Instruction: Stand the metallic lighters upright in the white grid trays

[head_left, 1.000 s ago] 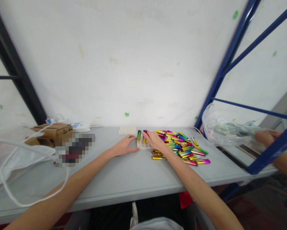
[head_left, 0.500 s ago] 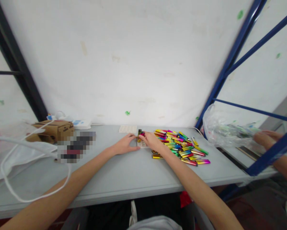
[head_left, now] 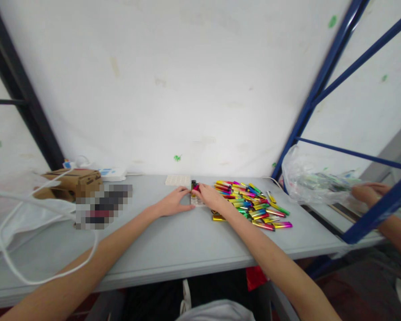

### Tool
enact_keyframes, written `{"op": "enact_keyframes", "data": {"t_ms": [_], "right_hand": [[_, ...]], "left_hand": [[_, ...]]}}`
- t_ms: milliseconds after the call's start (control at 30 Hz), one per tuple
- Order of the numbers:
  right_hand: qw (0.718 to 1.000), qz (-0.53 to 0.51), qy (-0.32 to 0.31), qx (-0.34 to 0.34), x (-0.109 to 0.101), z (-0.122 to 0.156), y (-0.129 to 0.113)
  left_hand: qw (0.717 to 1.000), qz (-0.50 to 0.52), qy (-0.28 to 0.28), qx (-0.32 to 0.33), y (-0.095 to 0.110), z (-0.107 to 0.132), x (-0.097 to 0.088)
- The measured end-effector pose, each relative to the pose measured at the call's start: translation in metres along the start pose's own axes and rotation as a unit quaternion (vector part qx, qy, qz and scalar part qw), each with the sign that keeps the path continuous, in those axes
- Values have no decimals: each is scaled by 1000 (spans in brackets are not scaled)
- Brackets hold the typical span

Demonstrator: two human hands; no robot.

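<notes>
A small white tray with holes (head_left: 196,201) lies on the table between my hands. My left hand (head_left: 175,203) rests at its left side, thumb and fingers apart, the tips at the tray's edge. Over the tray, my right hand (head_left: 208,196) has its fingers closed on a shiny lighter (head_left: 196,187), partly hidden by the fingers. Some dark-topped lighters stand upright at the tray's back left. To the right, partly behind my right forearm, spreads a loose heap of metallic-coloured lighters (head_left: 245,196).
Another white tray (head_left: 178,180) lies near the wall. On the left are a cardboard box (head_left: 86,177), a blurred-out dark item (head_left: 109,203), plastic bags and a white cable (head_left: 1,240). A blue metal frame (head_left: 303,120) stands right; beyond it, another person's hands (head_left: 365,194) touch a clear bag (head_left: 297,183).
The view has shifted very slightly. My right hand's fingers have moved a little over the tray; my left hand stays at the tray's side.
</notes>
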State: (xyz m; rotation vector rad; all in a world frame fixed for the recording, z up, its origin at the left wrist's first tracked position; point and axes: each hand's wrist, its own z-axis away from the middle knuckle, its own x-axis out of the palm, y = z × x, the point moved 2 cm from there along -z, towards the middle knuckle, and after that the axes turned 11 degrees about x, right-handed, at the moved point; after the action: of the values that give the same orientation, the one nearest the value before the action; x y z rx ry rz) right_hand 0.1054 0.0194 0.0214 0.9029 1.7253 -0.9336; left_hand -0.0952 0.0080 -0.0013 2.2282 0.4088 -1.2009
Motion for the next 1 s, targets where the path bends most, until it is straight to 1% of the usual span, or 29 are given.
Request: {"op": "enact_keyframes", "data": {"t_ms": [67,133,200,267,333,400,467,500,567,633,700,800,900,1000], "right_hand": [[1000,23,0,9,2,1,-3],[999,37,1,4,1,2,-4],[1000,25,2,-9,-2,2,-2],[1000,-3,6,-20,-7,1,6],[1000,-17,19,-15,-15,-1,18],[999,-7,39,18,-24,-1,34],[996,23,52,75,-31,1,53],[993,39,47,103,-34,3,62],[987,64,11,145,-38,7,78],[983,72,-33,167,-39,9,87],[981,68,-56,174,-39,9,90],[983,58,-51,164,-39,8,88],[989,15,-8,147,-42,7,85],[990,-78,45,109,-44,6,81]], "left_hand": [[1000,-7,-5,-2,2,-1,-1],[1000,-11,-9,-5,3,-1,-2],[1000,-13,-10,-9,3,-1,-2],[1000,-14,-12,-11,4,-1,-3],[1000,-15,-13,-13,4,-1,-4],[1000,-19,-13,-17,4,-1,-4],[999,-21,-14,-22,5,0,-5],[999,-22,-15,-25,5,0,-5],[999,-23,-19,-28,6,0,-6],[999,-22,-24,-31,7,0,-6],[999,-22,-26,-32,7,0,-7],[999,-21,-25,-31,6,0,-7],[999,-21,-23,-29,6,-1,-6],[999,-22,-23,-26,7,-1,-6]]}}
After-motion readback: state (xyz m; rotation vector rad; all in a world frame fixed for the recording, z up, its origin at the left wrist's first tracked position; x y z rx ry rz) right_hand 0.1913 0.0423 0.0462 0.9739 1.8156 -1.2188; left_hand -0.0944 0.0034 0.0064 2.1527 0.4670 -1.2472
